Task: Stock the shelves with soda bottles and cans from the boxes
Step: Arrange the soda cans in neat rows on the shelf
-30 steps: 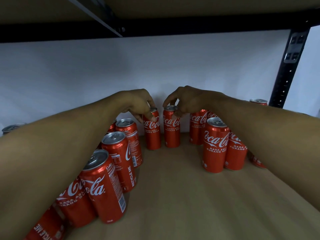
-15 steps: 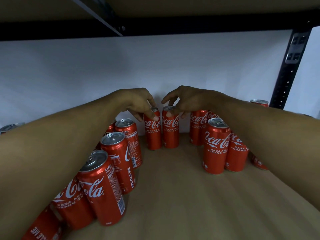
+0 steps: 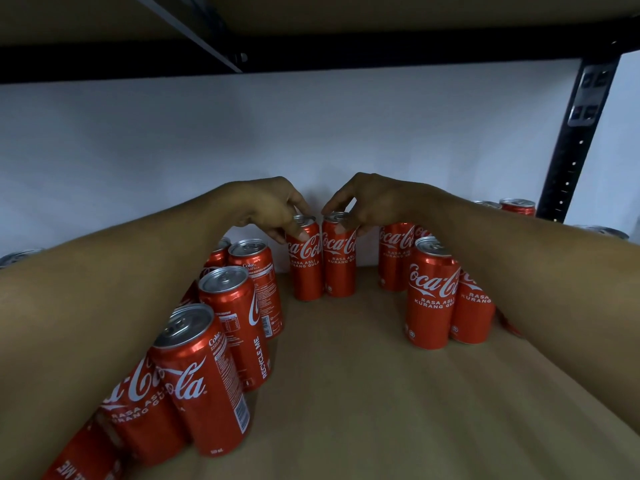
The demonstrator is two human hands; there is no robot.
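Brown shelf board (image 3: 363,393) fills the lower view, white wall (image 3: 311,133) behind it, underside of the next shelf overhead, black slotted upright (image 3: 575,143) at the back right.

Both bare forearms reach in from the near corners and meet at the back centre.

Left row of red Coca-Cola cans (image 3: 239,317) runs from the near left corner toward the back, all upright, packed touching. Right cluster of cans (image 3: 431,292) stands upright just under the right forearm, with more behind it near the upright.

Left hand (image 3: 273,209) is curled over the rim of the left centre can (image 3: 306,265); thumb and fingertips pinch its top edge. Right hand (image 3: 372,204) does the same on the right centre can (image 3: 339,261): fingers bent, pinching the rim, index raised a little off the lid.

The two centre cans stand upright on the board at the back, close to the wall, sides touching or nearly so, logos facing the camera. They sit apart from both side groups.
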